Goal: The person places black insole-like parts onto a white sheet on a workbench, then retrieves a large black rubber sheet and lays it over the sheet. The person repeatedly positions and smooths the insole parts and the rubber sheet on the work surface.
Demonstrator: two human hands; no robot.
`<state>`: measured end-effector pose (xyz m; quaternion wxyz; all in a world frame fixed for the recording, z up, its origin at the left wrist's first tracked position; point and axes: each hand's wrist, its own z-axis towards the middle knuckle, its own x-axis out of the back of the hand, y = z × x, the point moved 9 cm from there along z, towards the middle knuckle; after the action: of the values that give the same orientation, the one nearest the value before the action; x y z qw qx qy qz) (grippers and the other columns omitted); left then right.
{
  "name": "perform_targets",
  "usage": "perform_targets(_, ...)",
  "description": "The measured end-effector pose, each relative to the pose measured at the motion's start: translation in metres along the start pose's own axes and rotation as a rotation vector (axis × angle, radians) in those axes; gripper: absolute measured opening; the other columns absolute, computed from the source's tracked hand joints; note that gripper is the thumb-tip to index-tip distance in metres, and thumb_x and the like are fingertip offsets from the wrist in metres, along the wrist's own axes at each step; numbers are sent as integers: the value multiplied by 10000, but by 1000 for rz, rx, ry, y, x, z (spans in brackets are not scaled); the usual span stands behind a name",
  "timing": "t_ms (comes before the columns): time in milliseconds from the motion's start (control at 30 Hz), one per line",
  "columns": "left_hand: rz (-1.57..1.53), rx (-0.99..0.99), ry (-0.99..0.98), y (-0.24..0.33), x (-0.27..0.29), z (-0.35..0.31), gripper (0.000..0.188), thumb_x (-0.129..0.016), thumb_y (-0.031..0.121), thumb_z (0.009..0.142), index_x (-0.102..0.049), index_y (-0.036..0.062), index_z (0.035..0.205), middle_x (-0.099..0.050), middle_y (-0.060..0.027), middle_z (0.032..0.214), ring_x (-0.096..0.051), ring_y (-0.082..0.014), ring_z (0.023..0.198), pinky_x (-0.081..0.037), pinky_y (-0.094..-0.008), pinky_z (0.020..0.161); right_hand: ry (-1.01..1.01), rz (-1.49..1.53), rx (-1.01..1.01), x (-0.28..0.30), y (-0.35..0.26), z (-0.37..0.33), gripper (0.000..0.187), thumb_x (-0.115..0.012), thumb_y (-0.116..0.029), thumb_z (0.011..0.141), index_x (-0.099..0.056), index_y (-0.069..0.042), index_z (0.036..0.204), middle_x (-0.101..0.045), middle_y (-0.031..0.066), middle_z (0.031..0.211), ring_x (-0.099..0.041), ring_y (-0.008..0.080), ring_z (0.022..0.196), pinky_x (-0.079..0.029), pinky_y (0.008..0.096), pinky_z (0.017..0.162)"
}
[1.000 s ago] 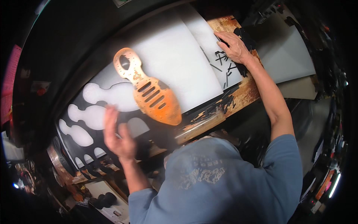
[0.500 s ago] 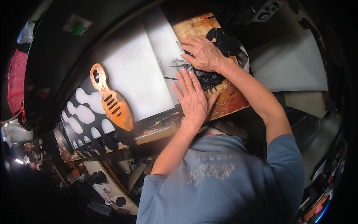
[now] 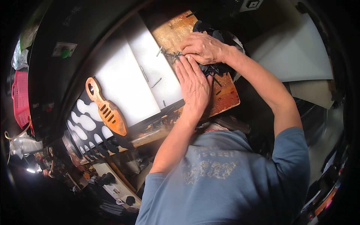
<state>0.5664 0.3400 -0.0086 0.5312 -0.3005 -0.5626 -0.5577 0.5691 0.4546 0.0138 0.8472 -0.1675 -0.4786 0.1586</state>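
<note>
My left hand [image 3: 195, 82] lies flat with straight fingers, its edge against a heap of small black scraps [image 3: 213, 69]. Bent over the same heap from the far side is my right hand [image 3: 204, 48], its fingers curled down and closed on scraps, partly hidden beneath. The two hands' fingertips nearly meet. Under them is a worn brown board [image 3: 225, 98], beside a white board [image 3: 129, 80]. A few loose black strips [image 3: 156, 82] lie on the white surface. Larger black pieces [image 3: 213, 33] sit beyond my right hand.
An orange sole-shaped piece [image 3: 108, 112] with slots and a round hole lies left, on a black sheet with cut-outs [image 3: 90, 122]. A dark machine panel with a green button [image 3: 66, 53] rises at far left, by a pink basket [image 3: 21, 98]. Pale sheets [image 3: 292, 56] stand right.
My hands have drawn together over the scraps, and the right fingers have curled from spread. Loose strips now lie scattered on the white board. The whole view has shifted slightly.
</note>
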Motion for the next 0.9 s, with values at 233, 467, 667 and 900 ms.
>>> perform_targets(233, -135, -146, 116, 41, -27, 37, 912, -763, 204, 899, -258, -159, 1566, -304, -422, 1575, -269, -671, 1438, -237, -675, 1220, -46, -51, -79, 48, 45, -35, 220, -678, -82, 850, -764, 21, 1024, -742, 122, 1171, -655, 307, 1223, -521, 414, 1084)
perform_targets(467, -344, -272, 106, 80, -37, 82, 847, -775, 266, 912, -369, -137, 1537, -375, -367, 1584, -309, -579, 1489, -261, -610, 1248, 78, -159, -489, 89, 93, -103, 266, -628, -189, 972, -778, -31, 1125, -761, 140, 1163, -712, 339, 1095, -565, 419, 993)
perform_targets(667, -451, -136, 135, 28, 19, 34, 633, -690, 222, 1004, -469, -82, 1513, -397, -318, 1610, -332, -491, 1531, -296, -518, 1265, 412, -76, -610, 97, 49, -155, 174, -703, -117, 976, -768, -26, 1109, -768, 119, 1057, -738, 299, 987, -592, 375, 870)
perform_targets(900, -80, -9, 11, -46, 45, -27, 517, -635, 133, 1015, -518, -77, 1473, -368, -292, 1640, -280, -498, 1554, -227, -575, 1280, 255, -63, -303, -4, -109, -91, 445, -752, -282, 888, -726, 31, 1204, -647, 213, 1326, -540, 367, 1338, -398, 517, 1188)
